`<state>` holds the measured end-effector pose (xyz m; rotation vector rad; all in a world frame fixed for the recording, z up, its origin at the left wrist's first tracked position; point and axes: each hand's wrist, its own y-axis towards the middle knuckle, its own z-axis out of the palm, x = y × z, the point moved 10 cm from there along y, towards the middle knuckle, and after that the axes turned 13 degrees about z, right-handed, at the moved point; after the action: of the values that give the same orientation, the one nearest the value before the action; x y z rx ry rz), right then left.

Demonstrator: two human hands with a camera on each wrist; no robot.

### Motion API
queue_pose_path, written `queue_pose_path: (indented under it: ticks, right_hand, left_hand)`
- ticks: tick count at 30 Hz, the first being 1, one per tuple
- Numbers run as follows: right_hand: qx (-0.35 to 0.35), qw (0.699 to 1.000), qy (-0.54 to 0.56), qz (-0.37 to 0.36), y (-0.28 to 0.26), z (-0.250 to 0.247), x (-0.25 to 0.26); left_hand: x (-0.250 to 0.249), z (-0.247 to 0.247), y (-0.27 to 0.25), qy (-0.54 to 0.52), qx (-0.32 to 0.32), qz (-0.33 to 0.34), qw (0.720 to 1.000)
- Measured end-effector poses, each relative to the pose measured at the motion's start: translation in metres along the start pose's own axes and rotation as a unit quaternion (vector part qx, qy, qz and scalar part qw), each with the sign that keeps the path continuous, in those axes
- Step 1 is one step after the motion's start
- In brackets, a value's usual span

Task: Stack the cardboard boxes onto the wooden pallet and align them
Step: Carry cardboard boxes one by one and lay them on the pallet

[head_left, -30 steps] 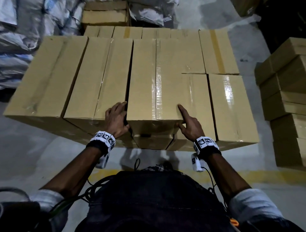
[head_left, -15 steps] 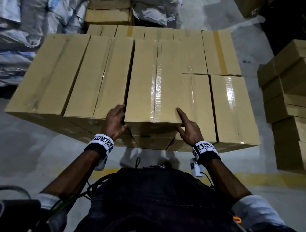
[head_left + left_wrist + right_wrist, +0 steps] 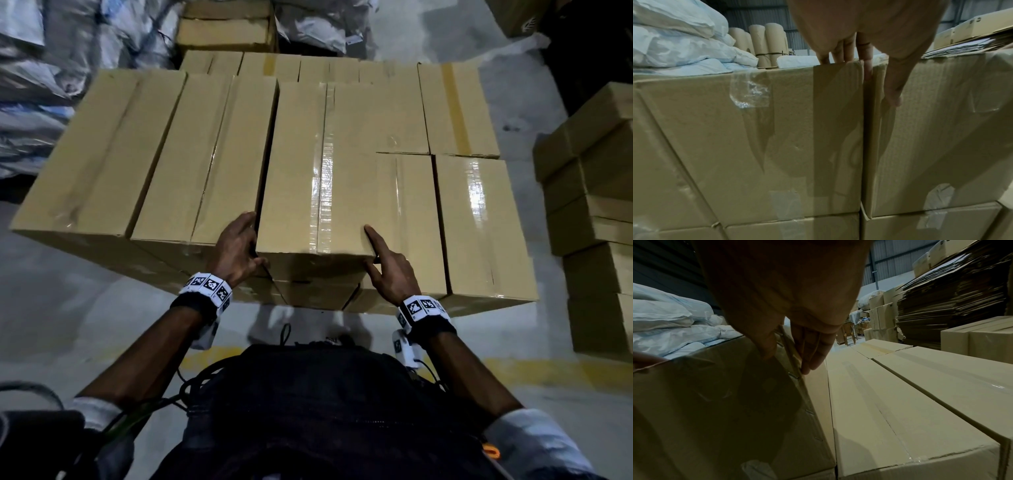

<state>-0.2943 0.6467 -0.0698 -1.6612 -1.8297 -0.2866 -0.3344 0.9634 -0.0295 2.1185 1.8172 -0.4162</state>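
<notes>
Since a second before, both hands had slid a little along the near corners of the top box (image 3: 322,178) and the box itself had eased slightly toward the person, though hardly at all. That long taped carton lay on the upper layer of the stack, between the hands. The left hand (image 3: 238,248) sat at its near-left corner, fingers pushed down into the gap beside the neighbouring box (image 3: 202,164) just outboard of that hand, thumb pressed on the near face. The right hand (image 3: 387,267) was at the near-right corner, forefinger laid straight along the top edge and thumb under against the end face, so it pinched the corner rather than wrapped it. Neither hand was lifting, as far as I could judge. The pallet itself was hidden under the cartons. This looked like the squaring-up step: the box was already placed and being nudged into line. Next, I reckoned, it wanted a level push from both hands until its near end sat flush with the boxes on either side, fingers drawn out of the gap first
</notes>
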Motion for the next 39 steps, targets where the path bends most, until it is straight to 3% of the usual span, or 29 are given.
queue_pose_path:
  ticks: [13, 20, 25, 39]
  right_hand:
    - [-0.001, 1.0, 0.014, -0.007, -0.008, 0.0, 0.002]
    - [-0.002, 1.0, 0.017, 0.0, -0.005, 0.003, 0.0]
    - [-0.009, 1.0, 0.027, -0.002, -0.004, 0.004, -0.001]
    - [-0.002, 1.0, 0.0, 0.011, -0.009, 0.005, 0.003]
  left_hand:
    - [0.009, 0.009, 0.0, -0.015, 0.01, -0.015, 1.0]
    - [0.012, 0.002, 0.005, 0.076, 0.04, 0.032, 0.996]
    - [0.033, -0.002, -0.002, 0.107, 0.059, -0.005, 0.993]
    - [0.031, -0.007, -0.005, 0.119, 0.063, -0.004, 0.991]
